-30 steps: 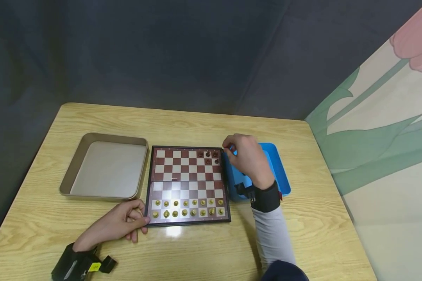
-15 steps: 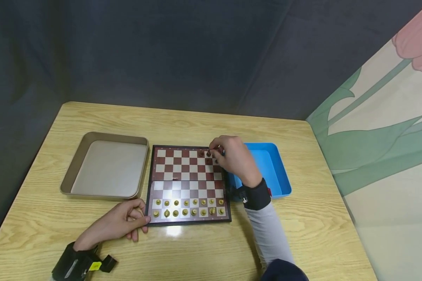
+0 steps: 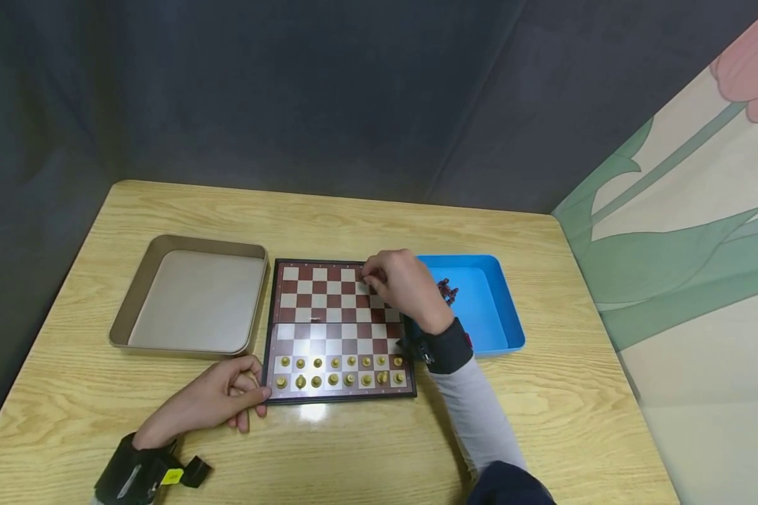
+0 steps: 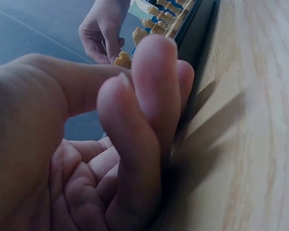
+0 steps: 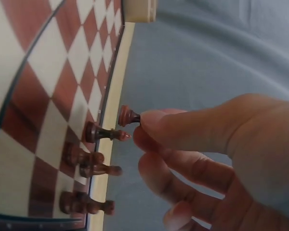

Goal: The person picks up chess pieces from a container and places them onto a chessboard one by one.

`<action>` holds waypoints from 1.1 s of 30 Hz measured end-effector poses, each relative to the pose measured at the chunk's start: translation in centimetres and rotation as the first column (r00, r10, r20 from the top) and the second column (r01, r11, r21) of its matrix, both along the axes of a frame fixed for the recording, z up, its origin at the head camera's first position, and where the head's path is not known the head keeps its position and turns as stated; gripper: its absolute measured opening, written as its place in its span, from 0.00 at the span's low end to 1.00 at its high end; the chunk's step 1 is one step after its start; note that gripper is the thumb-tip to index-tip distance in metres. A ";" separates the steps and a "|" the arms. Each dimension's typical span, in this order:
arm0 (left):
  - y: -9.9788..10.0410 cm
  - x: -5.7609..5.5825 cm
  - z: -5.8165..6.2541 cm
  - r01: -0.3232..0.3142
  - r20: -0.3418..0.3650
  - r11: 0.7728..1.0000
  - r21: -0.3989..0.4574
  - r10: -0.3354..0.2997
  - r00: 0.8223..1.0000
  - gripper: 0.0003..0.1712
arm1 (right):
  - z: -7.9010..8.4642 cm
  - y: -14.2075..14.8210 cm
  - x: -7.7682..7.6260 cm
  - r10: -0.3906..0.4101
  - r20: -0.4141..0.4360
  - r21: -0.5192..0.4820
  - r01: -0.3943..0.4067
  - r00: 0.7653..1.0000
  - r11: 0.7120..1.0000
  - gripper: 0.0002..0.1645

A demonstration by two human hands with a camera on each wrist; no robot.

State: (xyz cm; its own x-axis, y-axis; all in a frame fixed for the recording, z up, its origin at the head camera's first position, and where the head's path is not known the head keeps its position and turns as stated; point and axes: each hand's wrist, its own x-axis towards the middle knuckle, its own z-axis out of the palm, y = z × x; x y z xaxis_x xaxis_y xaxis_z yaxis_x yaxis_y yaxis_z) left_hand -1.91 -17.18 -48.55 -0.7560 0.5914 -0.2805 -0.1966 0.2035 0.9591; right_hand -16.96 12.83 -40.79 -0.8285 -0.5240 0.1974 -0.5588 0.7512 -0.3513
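Observation:
The chessboard point(image 3: 318, 298) lies flat on the table, with two rows of yellow chess pieces point(image 3: 333, 379) along its near side. My left hand point(image 3: 217, 396) holds the board's near left corner, thumb over the edge and fingers curled beside it. My right hand point(image 3: 407, 284) is over the far right part of the board. In the right wrist view its thumb and index finger pinch a dark brown chess piece point(image 5: 127, 116) by the top, base toward the board. Beside that piece stand several brown chess pieces point(image 5: 94, 204), which the hand hides in the head view.
A blue tray point(image 3: 512, 315) stands right of the board, with several brown pieces point(image 3: 447, 291) inside and my right forearm crossing its near left corner. A beige metal tray point(image 3: 196, 301) stands to the left. A dark curtain point(image 3: 328, 105) hangs behind the table point(image 3: 328, 449).
My right hand has moved left from the blue tray's edge to over the far row of the board. Brown pieces in the blue tray have come into view. My left hand stays at the corner.

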 end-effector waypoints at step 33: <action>0.1 -0.1 -0.1 -0.013 0.016 1.000 -0.026 0.014 1.000 0.19 | -1.4 -0.7 0.0 -0.010 0.021 0.113 0.007 1.000 0.994 0.05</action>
